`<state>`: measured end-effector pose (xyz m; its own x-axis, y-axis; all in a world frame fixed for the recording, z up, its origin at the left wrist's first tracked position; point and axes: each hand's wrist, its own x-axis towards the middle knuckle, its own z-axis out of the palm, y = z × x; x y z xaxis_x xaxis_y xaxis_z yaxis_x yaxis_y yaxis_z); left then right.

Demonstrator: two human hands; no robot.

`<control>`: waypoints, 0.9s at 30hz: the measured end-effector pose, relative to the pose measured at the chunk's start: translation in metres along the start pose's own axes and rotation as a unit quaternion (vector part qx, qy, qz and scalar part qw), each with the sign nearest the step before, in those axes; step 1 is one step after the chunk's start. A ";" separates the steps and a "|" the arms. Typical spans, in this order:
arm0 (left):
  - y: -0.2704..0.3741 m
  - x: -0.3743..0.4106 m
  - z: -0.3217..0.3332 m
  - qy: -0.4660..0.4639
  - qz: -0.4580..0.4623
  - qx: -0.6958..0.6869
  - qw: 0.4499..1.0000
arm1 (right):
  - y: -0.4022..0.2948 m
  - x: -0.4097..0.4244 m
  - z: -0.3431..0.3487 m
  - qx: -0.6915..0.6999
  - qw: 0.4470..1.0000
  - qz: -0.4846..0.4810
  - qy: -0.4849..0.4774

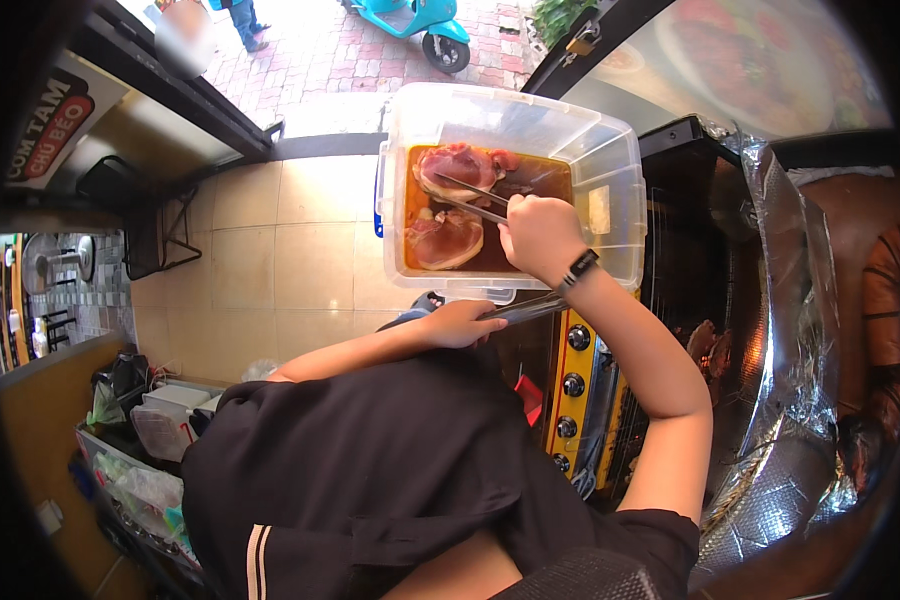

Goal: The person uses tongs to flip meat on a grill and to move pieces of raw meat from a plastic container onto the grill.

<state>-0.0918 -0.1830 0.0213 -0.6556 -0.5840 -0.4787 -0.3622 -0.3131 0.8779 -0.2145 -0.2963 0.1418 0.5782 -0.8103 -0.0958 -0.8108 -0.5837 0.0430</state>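
Observation:
A clear plastic tub (600, 150) holds brown marinade (536, 184) and raw meat slices. My right hand (544, 232), with a band on its wrist, reaches over the tub and grips metal tongs (476, 202). One tong arm lies over the upper meat slice (457, 169); the other passes along its lower edge. A second meat slice (446, 240) lies nearer to me in the liquid. Below the tub's near rim, my left hand (457, 324) has its thumb and fingers around a shiny grey bar (529, 309), whose full shape is hidden.
At the right stands a grill with a yellow knob panel (570, 360), glowing inside, and foil (780, 360) along it. Kitchen scissors (585, 480) hang by the panel. A folding chair (161, 232), a loaded cart (139, 480) and a parked scooter (420, 22) are also around.

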 end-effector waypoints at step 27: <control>0.011 0.019 -0.006 -0.058 -0.046 -0.005 0.997 | 0.069 -0.104 -0.090 0.174 0.953 0.245 -0.027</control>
<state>-0.1041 -0.2015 0.0219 -0.6922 -0.4613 -0.5550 -0.4188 -0.3695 0.8295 -0.3226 -0.2566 0.2443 0.1248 -0.9717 -0.2005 -0.9686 -0.0755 -0.2368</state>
